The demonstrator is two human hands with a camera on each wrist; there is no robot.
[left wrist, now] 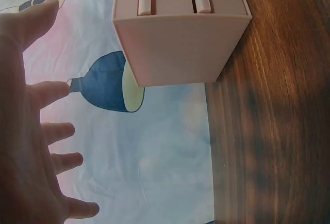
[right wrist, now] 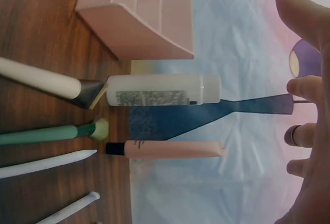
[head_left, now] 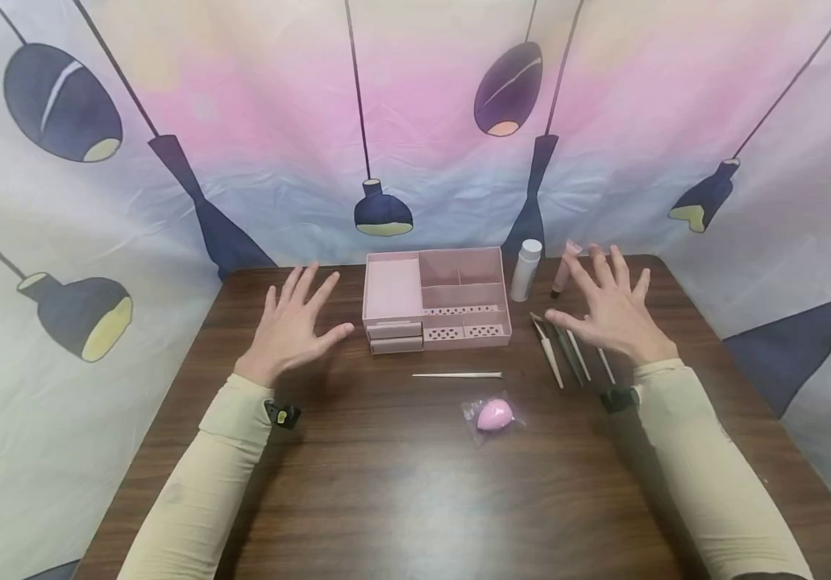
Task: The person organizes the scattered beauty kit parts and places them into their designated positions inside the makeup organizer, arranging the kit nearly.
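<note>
Pink tube (head_left: pixel 561 278) — in the head view, partly behind right hand (head_left: pixel 614 312)

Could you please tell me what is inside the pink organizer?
In the pink organizer, the open compartments show dividers and perforated panels; I see no loose items there. Whatever the drawers hold cannot be seen, because their fronts cover it.

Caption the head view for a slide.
Left hand and right hand spread either side of a pink organizer, bagged sponge in front.
</note>
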